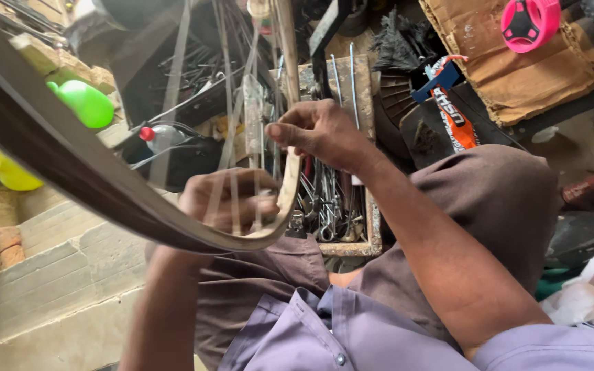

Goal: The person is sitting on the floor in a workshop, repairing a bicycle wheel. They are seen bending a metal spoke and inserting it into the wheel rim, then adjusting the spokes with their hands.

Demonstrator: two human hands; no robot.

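1. Keep left hand [228, 200] wrapped on wheel rim [104, 192], near, above the lap.
2. Hold right hand [317, 130] pinched on spoke [252, 124]; work gently above wooden tool box [372, 227].

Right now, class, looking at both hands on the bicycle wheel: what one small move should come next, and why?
Probably a small turn of the spoke pinched by the right hand. That hand grips among the spokes, while the left hand steadies the wheel rim from behind. The box of tools lies below, untouched, so fingers seem enough.
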